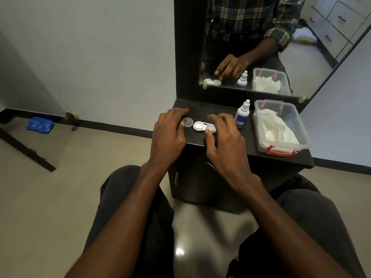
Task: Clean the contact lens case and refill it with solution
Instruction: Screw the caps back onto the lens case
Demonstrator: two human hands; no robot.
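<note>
A white contact lens case [201, 127] lies on the dark shelf [224, 111] below a mirror. Its left well is uncovered and its right well still wears a clear cap [211, 128]. A loose clear cap [188, 122] lies just left of the case. My left hand [169, 133] rests over that loose cap, thumb tip touching it. My right hand [222, 137] has thumb and fingers around the right cap of the case. A small solution bottle [242, 115] with a white nozzle and blue label stands upright to the right of my right hand.
A clear plastic box [297, 125] with red latches, holding white tissues, sits at the shelf's right end. The mirror [261, 47] behind reflects the hands and objects. A blue packet [39, 125] lies on the floor at left. My knees are below the shelf.
</note>
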